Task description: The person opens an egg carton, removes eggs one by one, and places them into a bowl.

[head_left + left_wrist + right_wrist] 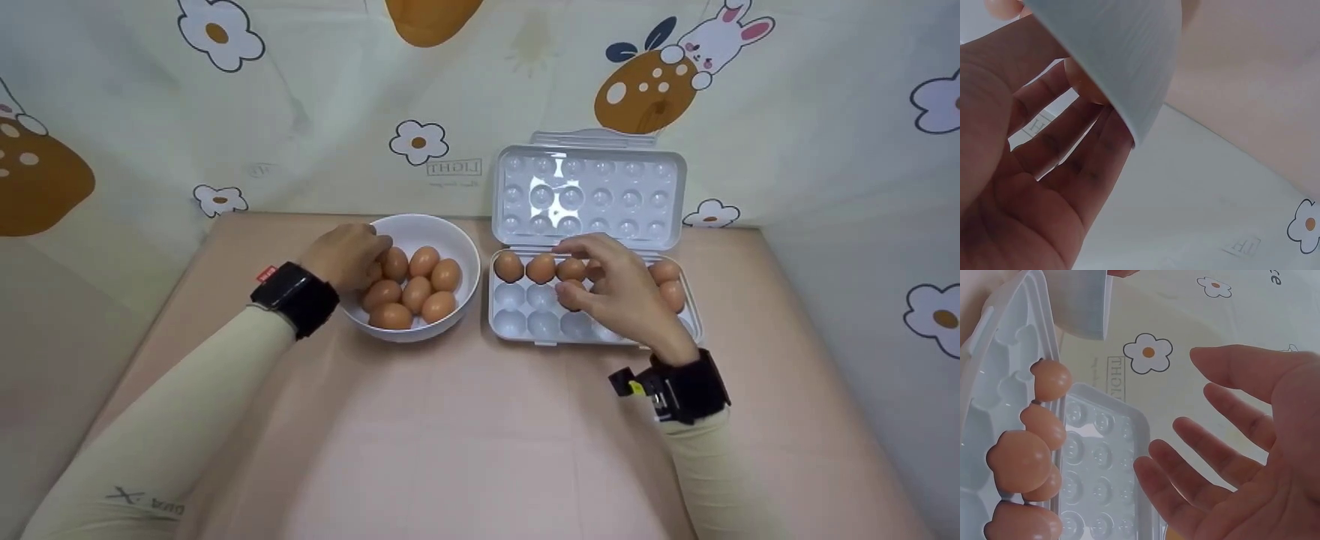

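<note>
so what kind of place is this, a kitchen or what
Probably not a real kitchen: more likely a small staged tabletop booth. A cartoon flower-and-bunny cloth is draped as walls around a plain pink table, which holds only a white bowl of brown eggs and an open plastic egg tray.

Cream sleeves (pixel 187 420), black wrist straps (pixel 296 298), bare hands.
</note>
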Action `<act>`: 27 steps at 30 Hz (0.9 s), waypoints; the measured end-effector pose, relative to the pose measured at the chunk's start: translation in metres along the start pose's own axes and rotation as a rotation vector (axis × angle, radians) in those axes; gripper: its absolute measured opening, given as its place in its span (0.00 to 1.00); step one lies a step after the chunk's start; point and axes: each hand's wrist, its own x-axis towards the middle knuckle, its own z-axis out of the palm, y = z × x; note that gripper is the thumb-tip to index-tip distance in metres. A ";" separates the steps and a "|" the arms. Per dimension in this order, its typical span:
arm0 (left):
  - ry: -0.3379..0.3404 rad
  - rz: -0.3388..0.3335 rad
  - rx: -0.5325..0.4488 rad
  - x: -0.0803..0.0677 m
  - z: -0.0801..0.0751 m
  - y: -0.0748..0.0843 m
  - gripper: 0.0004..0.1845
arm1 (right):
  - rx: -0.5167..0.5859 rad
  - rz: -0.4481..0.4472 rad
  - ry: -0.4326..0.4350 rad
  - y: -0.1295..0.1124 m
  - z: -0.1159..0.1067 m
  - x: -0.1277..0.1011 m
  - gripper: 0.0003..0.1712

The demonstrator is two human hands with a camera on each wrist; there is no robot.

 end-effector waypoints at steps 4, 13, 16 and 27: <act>-0.004 -0.014 -0.021 -0.005 -0.003 0.003 0.11 | -0.067 -0.009 0.010 0.005 -0.002 0.000 0.28; 0.021 -0.011 -0.072 -0.010 -0.020 0.016 0.19 | -0.251 -0.021 -0.022 0.019 -0.006 0.000 0.31; 0.074 0.033 -0.088 -0.011 -0.025 0.028 0.20 | -0.280 -0.036 -0.040 0.023 -0.005 0.000 0.30; 0.290 0.199 -0.274 -0.013 -0.022 0.088 0.20 | -0.335 -0.044 -0.130 0.035 0.005 -0.002 0.27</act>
